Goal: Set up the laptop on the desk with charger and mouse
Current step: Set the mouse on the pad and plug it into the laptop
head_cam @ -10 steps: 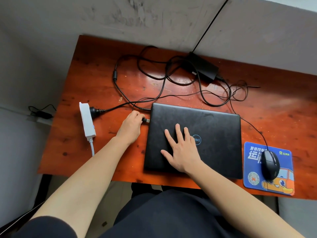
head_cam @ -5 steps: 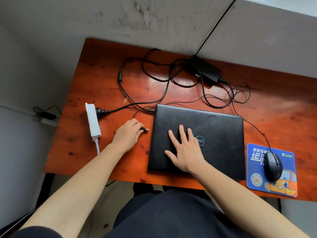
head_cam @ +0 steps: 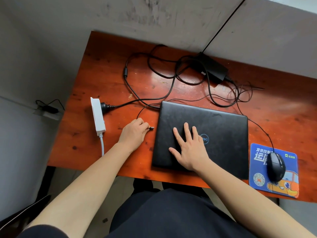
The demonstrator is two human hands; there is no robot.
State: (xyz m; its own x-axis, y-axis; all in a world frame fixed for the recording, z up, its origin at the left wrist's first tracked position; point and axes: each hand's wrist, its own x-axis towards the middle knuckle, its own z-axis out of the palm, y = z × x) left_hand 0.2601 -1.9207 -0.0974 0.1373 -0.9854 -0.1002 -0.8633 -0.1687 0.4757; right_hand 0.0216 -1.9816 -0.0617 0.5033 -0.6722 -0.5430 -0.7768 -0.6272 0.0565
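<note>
A closed black laptop [head_cam: 223,134] lies on the red-brown desk [head_cam: 283,117]. My right hand [head_cam: 187,148] rests flat on its lid, fingers spread. My left hand [head_cam: 133,133] pinches the mouse's USB plug [head_cam: 151,128], its metal tip a short gap from the laptop's left edge. The thin cable runs behind the laptop to a black mouse [head_cam: 275,166] on a blue mouse pad [head_cam: 257,177] at the right. The black charger brick [head_cam: 215,69] sits at the back. One of its cables goes to the laptop's back left corner.
A white power strip [head_cam: 97,115] lies left of my left hand, with the charger's black plug [head_cam: 104,106] in it. Loose black cables [head_cam: 171,79] loop over the back of the desk. A grey wall stands behind the desk. My dark-clothed lap is under the front edge.
My left hand with the USB plug has slid down along the laptop's left side and a little away from it. The right hand has stayed on the lid.
</note>
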